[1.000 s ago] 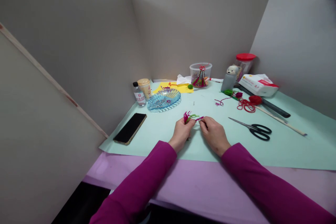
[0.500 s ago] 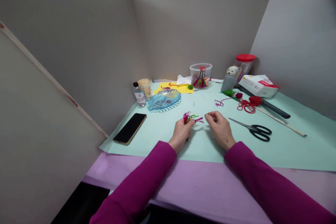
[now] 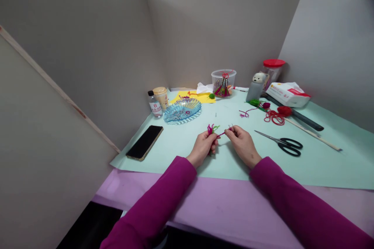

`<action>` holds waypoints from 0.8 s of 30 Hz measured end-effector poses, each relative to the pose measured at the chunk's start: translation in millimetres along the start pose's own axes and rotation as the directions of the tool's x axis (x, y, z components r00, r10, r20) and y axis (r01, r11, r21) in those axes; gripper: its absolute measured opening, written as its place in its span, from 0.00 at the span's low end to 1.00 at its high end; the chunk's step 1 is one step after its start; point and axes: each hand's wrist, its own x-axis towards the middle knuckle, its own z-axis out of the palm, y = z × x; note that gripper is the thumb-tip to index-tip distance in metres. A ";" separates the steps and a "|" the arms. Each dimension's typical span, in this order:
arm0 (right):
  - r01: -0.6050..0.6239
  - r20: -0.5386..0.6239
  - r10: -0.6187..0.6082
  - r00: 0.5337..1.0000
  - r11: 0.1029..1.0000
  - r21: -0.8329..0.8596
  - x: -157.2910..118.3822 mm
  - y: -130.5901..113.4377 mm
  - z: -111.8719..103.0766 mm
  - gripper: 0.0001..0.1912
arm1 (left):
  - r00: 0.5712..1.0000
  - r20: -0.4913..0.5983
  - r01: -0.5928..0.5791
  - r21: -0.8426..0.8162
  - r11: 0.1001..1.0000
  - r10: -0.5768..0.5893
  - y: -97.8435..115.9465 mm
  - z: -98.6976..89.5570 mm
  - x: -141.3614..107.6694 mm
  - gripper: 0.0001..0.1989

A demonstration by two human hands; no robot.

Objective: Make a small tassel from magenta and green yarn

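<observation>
Pinched in my left hand (image 3: 202, 148) is a small bundle of magenta and green yarn (image 3: 210, 128), its loose ends sticking up above the thumb. A magenta strand (image 3: 222, 133) runs from the bundle across to my right hand (image 3: 243, 144), whose thumb and fingers are closed on its other end. Much of the bundle is hidden inside the left hand. To the right of my right hand lie black-handled scissors (image 3: 288, 146), blades pointing left. A short magenta yarn scrap (image 3: 247, 113) lies beyond the right hand.
A phone (image 3: 145, 142) lies at left, near a small bottle (image 3: 155, 105), a cup (image 3: 161, 97) and a blue glass dish (image 3: 181, 113) with beads. Behind stands a clear tub (image 3: 216, 79) with a tassel. Red yarn (image 3: 284, 111), a cutter (image 3: 307, 120) and a tissue pack (image 3: 288, 94) are at right.
My right hand has moved slightly left and taken hold of the magenta strand, which is now drawn out between the hands. My left hand's fingers show more from below the bundle.
</observation>
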 end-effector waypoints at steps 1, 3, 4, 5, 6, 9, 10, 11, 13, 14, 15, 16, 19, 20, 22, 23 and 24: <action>-0.002 -0.013 0.002 1.000 1.000 -0.012 0.0 0.2 0.1 0.17 | 1.000 0.009 -0.001 0.003 1.000 0.001 -0.3 -0.5 0.4 0.11; -0.008 -0.018 0.008 1.000 0.999 -0.034 0.0 1.3 0.3 0.17 | 1.000 0.015 -0.017 0.021 1.000 0.016 -0.8 -1.3 1.0 0.10; -0.013 -0.009 0.013 1.000 0.999 -0.042 0.1 1.9 0.2 0.17 | 1.000 0.014 -0.029 0.035 0.999 0.028 -1.0 -1.6 1.2 0.10; -0.024 0.004 0.024 1.000 0.999 -0.048 0.4 2.6 0.0 0.17 | 0.999 0.010 -0.042 0.048 0.998 0.042 -1.2 -1.8 1.4 0.09; -0.043 0.011 0.044 0.999 0.998 -0.051 0.8 3.3 -0.6 0.17 | 0.999 0.003 -0.054 0.056 0.997 0.054 -1.4 -1.9 1.5 0.09; -0.157 -0.088 0.153 0.984 0.987 -0.032 2.4 5.1 -3.5 0.17 | 0.997 -0.024 -0.071 0.046 0.996 0.072 -2.1 -2.1 2.0 0.08; -0.191 -0.153 0.186 0.971 0.982 -0.016 2.7 5.3 -4.5 0.17 | 0.997 -0.036 -0.074 0.040 0.996 0.075 -2.4 -2.0 2.2 0.08; -0.205 -0.218 0.200 0.955 0.979 0.000 2.6 4.9 -5.3 0.16 | 0.996 -0.046 -0.076 0.037 0.996 0.078 -2.7 -1.8 2.4 0.08; -0.156 -0.292 0.148 0.945 0.988 -0.005 0.9 2.3 -5.9 0.14 | 0.994 -0.065 -0.080 0.035 0.996 0.082 -3.1 -1.1 2.8 0.08; -0.102 -0.283 0.090 0.955 0.994 -0.028 -0.7 0.1 -5.4 0.12 | 0.994 -0.070 -0.082 0.033 0.996 0.084 -3.2 -0.6 3.0 0.07; -0.039 -0.243 0.024 0.970 0.998 -0.056 -2.7 -2.5 -4.4 0.11 | 0.993 -0.075 -0.084 0.030 0.996 0.086 -3.2 0.0 3.2 0.07; 0.025 -0.179 -0.039 0.983 0.996 -0.082 -4.9 -5.1 -2.9 0.11 | 0.993 -0.081 -0.087 0.026 0.996 0.089 -3.1 0.6 3.5 0.07; 0.153 0.015 -0.153 0.988 0.978 -0.141 -10.6 -10.4 2.6 0.10 | 0.989 -0.100 -0.110 0.014 0.994 0.110 -2.6 2.1 4.1 0.07; 0.174 0.042 -0.169 0.985 0.971 -0.166 -11.8 -10.7 4.2 0.09 | 0.988 -0.108 -0.114 0.013 0.993 0.115 -2.4 2.5 4.2 0.07; 0.197 0.055 -0.190 0.980 0.955 -0.221 -12.7 -9.7 6.4 0.09 | 0.987 -0.114 -0.115 0.011 0.993 0.116 -2.2 2.8 4.5 0.08; 0.204 0.053 -0.197 0.979 0.948 -0.243 -12.7 -8.7 7.0 0.09 | 0.986 -0.116 -0.116 0.011 0.993 0.117 -2.3 2.9 4.6 0.08; 0.211 0.053 -0.205 0.977 0.942 -0.259 -12.5 -7.6 7.3 0.09 | 0.986 -0.118 -0.119 0.012 0.993 0.119 -2.5 2.9 4.7 0.08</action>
